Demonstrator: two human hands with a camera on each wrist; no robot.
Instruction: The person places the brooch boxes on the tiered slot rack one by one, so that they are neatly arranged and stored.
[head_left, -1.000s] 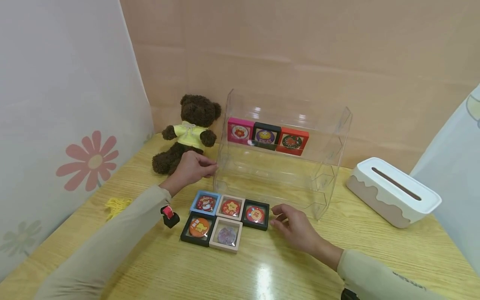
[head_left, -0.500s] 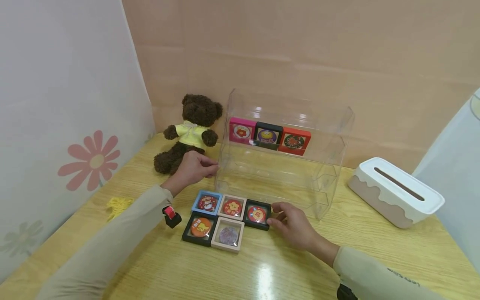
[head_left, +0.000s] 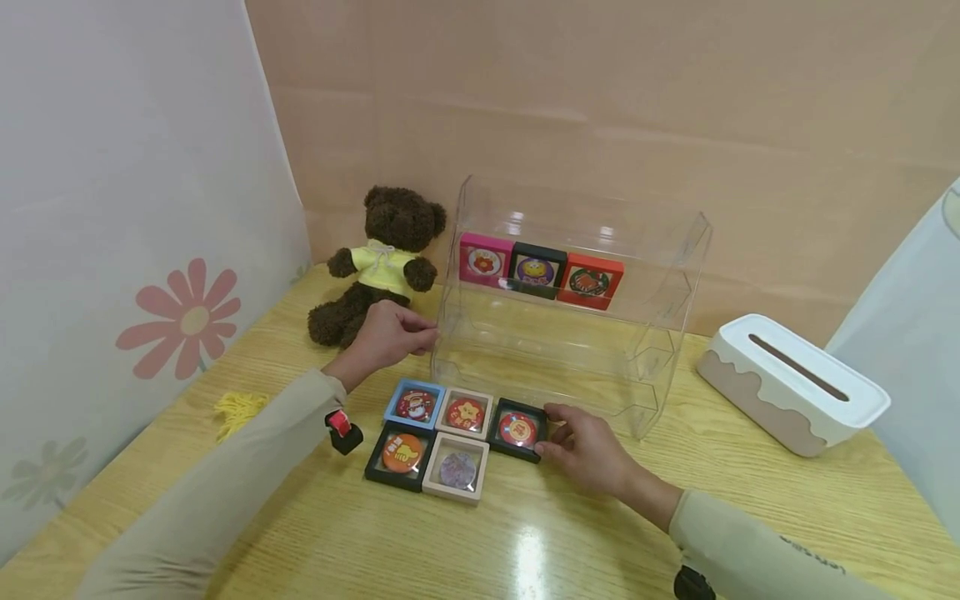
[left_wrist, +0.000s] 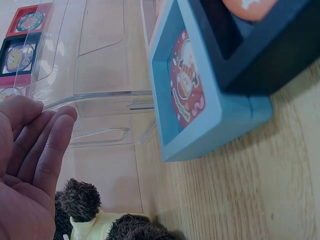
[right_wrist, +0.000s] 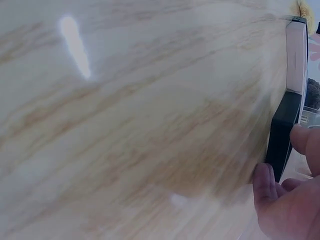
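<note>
My right hand (head_left: 588, 450) pinches the right side of a black square frame (head_left: 517, 428) with a round red badge inside; the frame lies on the table at the row's right end. In the right wrist view, thumb and fingers sit on two sides of that black frame (right_wrist: 282, 131). Farther back, my left hand (head_left: 387, 335) pinches the left edge of a clear tiered display rack (head_left: 651, 367). Left of the black frame lie a beige frame (head_left: 464, 413), a blue frame (head_left: 415, 404), another black frame (head_left: 401, 455) and a second beige frame (head_left: 457, 469).
On the rack's upper tier stand a pink frame (head_left: 485, 260), a black frame (head_left: 537, 270) and a red frame (head_left: 590, 282). A brown teddy bear (head_left: 390, 242) sits left of the rack. A tissue box (head_left: 795, 383) stands right; yellow yarn (head_left: 240, 412) lies left.
My right hand has closed on the right-end black frame, which has shifted slightly right, with a small gap from the beige one. The left hand stays at the rack's edge.
</note>
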